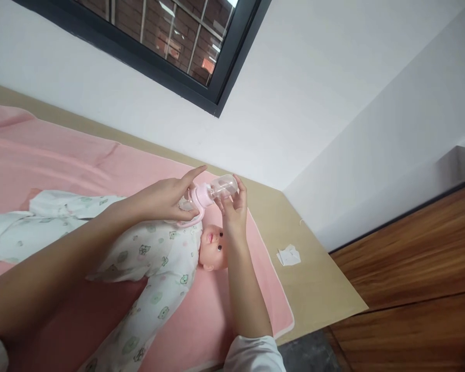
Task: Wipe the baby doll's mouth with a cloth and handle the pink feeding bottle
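Observation:
A small baby bottle [202, 195] with a pink collar and pink handle lies on its side in the air above a baby doll [210, 253]. My left hand [163, 200] wraps round the bottle's body, its index finger stretched out. At the other end, the fingers of my right hand [234, 213] grip the clear cap [225, 185], which sits at or very near the pink collar. Whether the cap is fully seated is hard to tell. The doll lies on its back in white printed clothes, its head partly hidden by my right forearm.
Under the doll spreads a pink blanket [205, 315] on a tan tabletop [313, 294]. A crumpled white tissue [289, 255] lies to the right. Behind stands a white wall with a dark-framed window [217, 93]; wooden panels [418, 258] are at the right.

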`<action>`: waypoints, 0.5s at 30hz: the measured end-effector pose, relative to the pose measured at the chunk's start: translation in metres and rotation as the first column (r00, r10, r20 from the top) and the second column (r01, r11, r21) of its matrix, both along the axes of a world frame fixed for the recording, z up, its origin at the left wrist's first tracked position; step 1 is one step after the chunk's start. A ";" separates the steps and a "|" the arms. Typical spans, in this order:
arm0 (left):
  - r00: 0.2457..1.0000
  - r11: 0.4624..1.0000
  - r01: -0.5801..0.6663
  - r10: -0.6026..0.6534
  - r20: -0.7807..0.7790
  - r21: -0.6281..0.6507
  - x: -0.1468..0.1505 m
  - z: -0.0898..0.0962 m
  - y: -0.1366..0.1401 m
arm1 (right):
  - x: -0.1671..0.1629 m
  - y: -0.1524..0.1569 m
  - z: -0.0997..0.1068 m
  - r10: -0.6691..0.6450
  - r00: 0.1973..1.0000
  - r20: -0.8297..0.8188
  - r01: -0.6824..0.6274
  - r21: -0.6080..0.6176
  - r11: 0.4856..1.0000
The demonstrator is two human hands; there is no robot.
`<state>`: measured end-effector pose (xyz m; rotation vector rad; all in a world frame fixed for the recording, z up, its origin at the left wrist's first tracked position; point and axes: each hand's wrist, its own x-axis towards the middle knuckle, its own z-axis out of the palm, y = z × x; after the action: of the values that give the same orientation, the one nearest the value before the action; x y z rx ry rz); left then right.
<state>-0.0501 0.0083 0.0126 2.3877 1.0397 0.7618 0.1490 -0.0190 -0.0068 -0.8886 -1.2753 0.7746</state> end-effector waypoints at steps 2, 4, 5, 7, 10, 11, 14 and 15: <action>1.000 1.000 -0.010 0.010 0.011 0.005 0.001 0.003 -0.004 | -0.003 -0.004 0.002 0.018 0.999 0.028 -0.018 0.010 1.000; 0.999 0.999 -0.033 0.033 0.021 0.009 0.002 0.004 -0.007 | -0.007 -0.010 0.005 0.053 0.996 0.068 -0.054 0.017 0.998; 0.999 0.999 -0.041 0.041 0.025 0.014 0.002 0.005 -0.008 | -0.008 -0.013 0.007 0.078 0.993 0.083 -0.080 0.013 0.997; 0.998 0.997 -0.067 0.066 0.022 0.049 0.002 0.006 -0.008 | -0.012 -0.019 0.009 0.145 0.984 0.099 -0.144 -0.014 0.989; 0.993 0.976 -0.116 0.119 -0.005 0.185 0.004 0.006 -0.011 | -0.020 -0.027 0.008 0.211 0.974 0.085 -0.206 -0.068 0.976; 0.991 0.962 -0.130 0.137 -0.011 0.242 0.005 0.005 -0.013 | -0.023 -0.028 0.007 0.201 0.977 0.074 -0.196 -0.071 0.978; 0.985 0.919 -0.151 0.170 -0.022 0.364 0.010 0.005 -0.021 | -0.030 -0.030 0.004 0.106 0.993 0.053 -0.104 -0.035 0.994; 0.983 0.911 -0.155 0.181 -0.034 0.382 0.011 0.005 -0.025 | -0.031 -0.029 0.004 0.084 0.995 0.058 -0.083 -0.022 0.996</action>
<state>-0.0389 -0.0163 0.0175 2.6857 1.2344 1.0298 0.1184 -0.0485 -0.0025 -0.8841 -1.3656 0.8332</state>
